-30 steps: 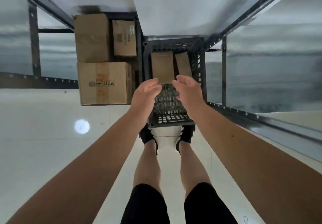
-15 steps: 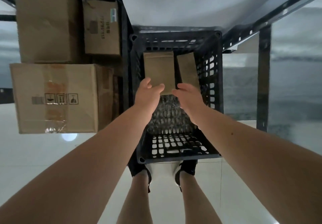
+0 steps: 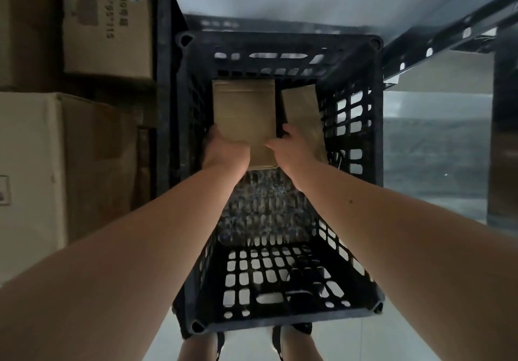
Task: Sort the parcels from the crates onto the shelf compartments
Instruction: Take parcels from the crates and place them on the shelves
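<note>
Parcels first: a large flat brown paper parcel [image 3: 244, 108] stands on edge at the far end of the black plastic lattice crate [image 3: 280, 324], leaning against the far wall. A narrower brown paper parcel [image 3: 304, 111] stands just beside it on the right, tilted towards the crate's right wall.

Both my arms reach forward and down into the crate, forearms nearly straight and converging on the large parcel. My left hand [image 3: 224, 150] holds its lower left edge. The back of the hand faces me, and most of the fingers are hidden behind the paper, so I can only say they wrap the edge. My right hand [image 3: 291, 150] holds the right edge lower down. The thumb lies across the front face, and the fingers [image 3: 288, 133] curl into the dark gap between the two parcels. So both sets of fingers are closed on the large parcel, one on each side. Its bottom edge shows between my wrists, above the crate's mesh floor. Whether it rests on that floor I cannot tell.

Cardboard boxes [image 3: 106, 24] are stacked to the left of the crate. A dark metal shelf frame [image 3: 448, 35] runs along the right. My shoes [image 3: 291, 332] show below the crate's near rim on the pale floor [image 3: 246, 346].
</note>
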